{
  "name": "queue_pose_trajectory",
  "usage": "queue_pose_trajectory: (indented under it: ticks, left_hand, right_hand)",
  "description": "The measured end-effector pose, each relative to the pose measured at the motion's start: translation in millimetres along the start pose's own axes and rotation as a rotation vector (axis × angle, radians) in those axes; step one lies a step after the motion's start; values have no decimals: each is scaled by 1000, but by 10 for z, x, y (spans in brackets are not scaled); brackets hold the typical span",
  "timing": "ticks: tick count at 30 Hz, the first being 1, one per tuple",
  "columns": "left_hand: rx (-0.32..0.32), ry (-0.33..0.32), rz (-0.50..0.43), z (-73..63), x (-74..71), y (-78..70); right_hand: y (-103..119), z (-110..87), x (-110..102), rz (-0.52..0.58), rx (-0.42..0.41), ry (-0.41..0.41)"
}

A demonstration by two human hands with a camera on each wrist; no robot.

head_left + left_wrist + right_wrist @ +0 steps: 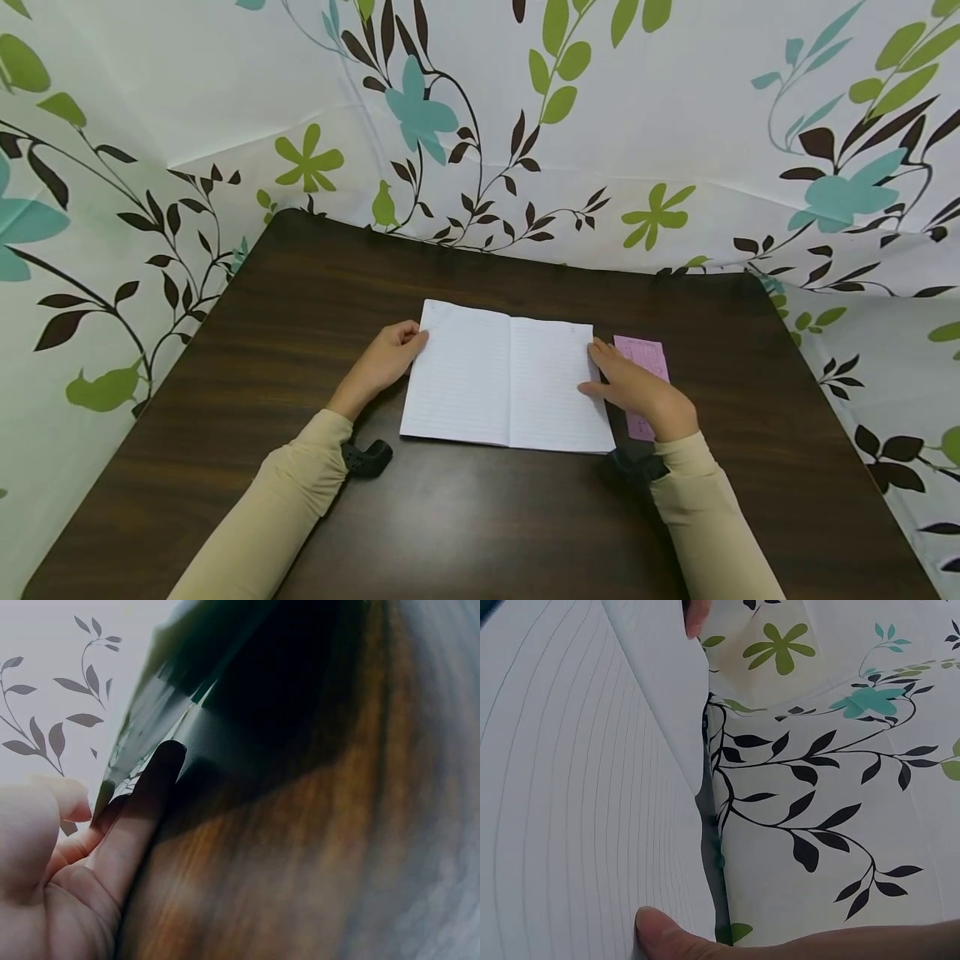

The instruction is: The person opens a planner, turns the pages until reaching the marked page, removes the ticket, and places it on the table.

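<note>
An opened notebook (465, 375) with blank lined pages lies in front of me on the dark table. My left hand (384, 360) pinches its left edge; in the left wrist view the thumb (71, 799) is on the page side and fingers (135, 832) reach beneath the dark underside. Over the right edge rests my right hand (637, 387), its fingertips at the page's border and its thumb lying on the lined page. That thumb (664, 937) shows low in the right wrist view. A pink sheet (647, 354) with faint markings is partly hidden beneath the right hand.
The wood-grain table (450, 525) has its far edge against a white cloth (675, 108) printed with leaves and flowers. Black bands (367, 458) sit on both wrists, over beige sleeves (270, 500).
</note>
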State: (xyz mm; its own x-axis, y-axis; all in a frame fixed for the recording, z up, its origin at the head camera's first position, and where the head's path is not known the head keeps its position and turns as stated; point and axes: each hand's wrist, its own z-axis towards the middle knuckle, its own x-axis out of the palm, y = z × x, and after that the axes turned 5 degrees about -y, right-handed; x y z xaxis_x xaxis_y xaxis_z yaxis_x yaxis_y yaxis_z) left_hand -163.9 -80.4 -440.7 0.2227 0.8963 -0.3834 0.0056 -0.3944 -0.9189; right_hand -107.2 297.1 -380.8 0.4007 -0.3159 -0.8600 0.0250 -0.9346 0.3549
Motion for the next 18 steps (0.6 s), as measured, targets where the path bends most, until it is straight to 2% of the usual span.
queue_pose_trajectory:
  ticks: [6,10,13,18]
  left_hand:
    - [19,2,-32,-15,12,-36]
    - [70,-6,-63,-18,11,-90]
    - [129,-25,-57,-8,14,-207]
    - [233,-29,-6,55,51,-496]
  right_hand:
    - [-8,-23,-24,17,3,-4]
    - [-2,-25,-40,17,-2,-12]
    - [5,-19,-29,9,-2,-17]
    - [15,-7,5,-13,-19,-34]
